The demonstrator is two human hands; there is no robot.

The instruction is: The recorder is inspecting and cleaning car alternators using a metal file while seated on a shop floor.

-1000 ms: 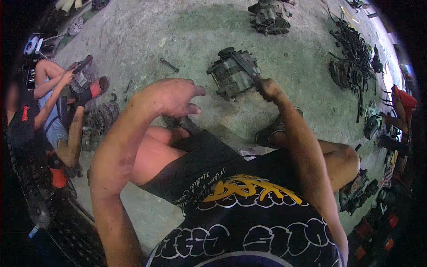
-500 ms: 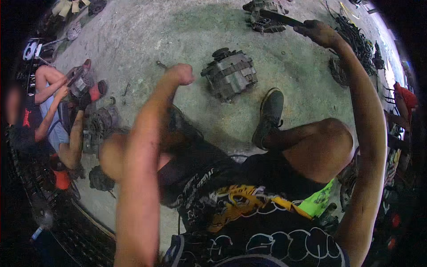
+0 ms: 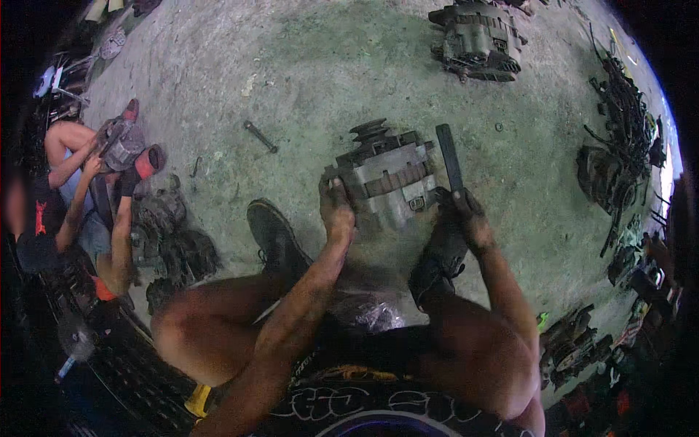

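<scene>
A grey metal alternator (image 3: 397, 178) with a ribbed pulley on top lies on the floor in front of me, between my two shoes. Against its left side, my left hand (image 3: 337, 209) is closed, with the fingers on the housing edge. My right hand (image 3: 470, 218), close to the alternator's right side, grips a dark flat bar (image 3: 450, 156) that points up and away from me. Whether the right fingers also touch the housing I cannot tell.
A second alternator (image 3: 480, 42) lies farther off. A long bolt (image 3: 261, 136) lies left of centre. Tangled dark cables (image 3: 619, 146) run along the right. At left another person holds a grey part (image 3: 122, 148), near several dark parts (image 3: 164, 207).
My right hand has come down and nearer with the bar, from the far right to beside the near alternator. My left hand has moved onto that alternator's left side. The view has shifted.
</scene>
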